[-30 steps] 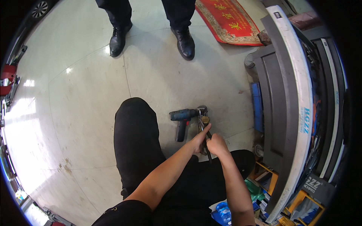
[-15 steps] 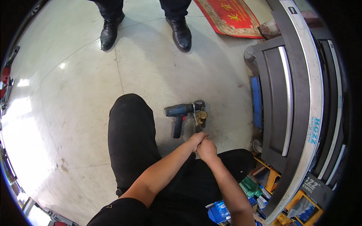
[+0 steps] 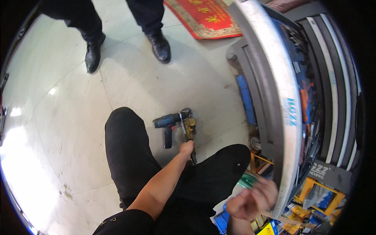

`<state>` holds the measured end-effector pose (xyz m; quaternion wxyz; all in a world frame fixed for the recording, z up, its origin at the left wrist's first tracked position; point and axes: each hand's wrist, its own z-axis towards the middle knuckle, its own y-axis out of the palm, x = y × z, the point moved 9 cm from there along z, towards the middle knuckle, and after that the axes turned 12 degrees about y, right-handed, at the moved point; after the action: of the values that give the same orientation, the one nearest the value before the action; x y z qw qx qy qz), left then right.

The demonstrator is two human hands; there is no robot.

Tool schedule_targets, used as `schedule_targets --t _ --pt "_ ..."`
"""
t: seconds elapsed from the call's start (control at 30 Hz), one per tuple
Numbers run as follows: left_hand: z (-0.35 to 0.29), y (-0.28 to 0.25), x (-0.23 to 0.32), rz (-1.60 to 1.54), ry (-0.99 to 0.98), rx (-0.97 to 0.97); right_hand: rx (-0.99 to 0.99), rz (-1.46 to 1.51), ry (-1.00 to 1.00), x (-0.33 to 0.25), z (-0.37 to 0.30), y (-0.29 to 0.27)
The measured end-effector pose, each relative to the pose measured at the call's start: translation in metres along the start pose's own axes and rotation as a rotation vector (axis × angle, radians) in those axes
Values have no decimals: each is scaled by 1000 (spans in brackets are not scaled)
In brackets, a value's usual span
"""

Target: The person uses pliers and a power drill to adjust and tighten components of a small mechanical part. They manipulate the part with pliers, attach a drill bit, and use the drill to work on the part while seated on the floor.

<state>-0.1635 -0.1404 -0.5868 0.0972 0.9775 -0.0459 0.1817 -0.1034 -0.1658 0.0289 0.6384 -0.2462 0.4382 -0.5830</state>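
Left of the grey tool cabinet [image 3: 274, 117], on the pale floor [image 3: 70, 129], lies a blue cordless drill [image 3: 167, 122]. Just beside it, nearer the cabinet, the left hand [image 3: 187, 148] grasps a long metal wrench [image 3: 187, 131]. Closest to the cabinet, the blurred right hand [image 3: 250, 199] is loosely clenched, well apart from the wrench.

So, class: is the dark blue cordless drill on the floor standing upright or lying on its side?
Lying on its side. The dark blue cordless drill rests flat on the pale floor, body and handle both against it.
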Motion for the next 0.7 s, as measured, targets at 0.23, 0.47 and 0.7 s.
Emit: schedule_targets --t 0.23,0.47,0.7 --pt "-60 -12 59 76 114 246 346 -590 -17 57 32 -14" --pt "-83 -8 59 -84 -23 -28 -325 122 832 191 -36 167" --pt "-88 -21 52 -116 7 -93 -1166 -64 1145 223 -264 424"
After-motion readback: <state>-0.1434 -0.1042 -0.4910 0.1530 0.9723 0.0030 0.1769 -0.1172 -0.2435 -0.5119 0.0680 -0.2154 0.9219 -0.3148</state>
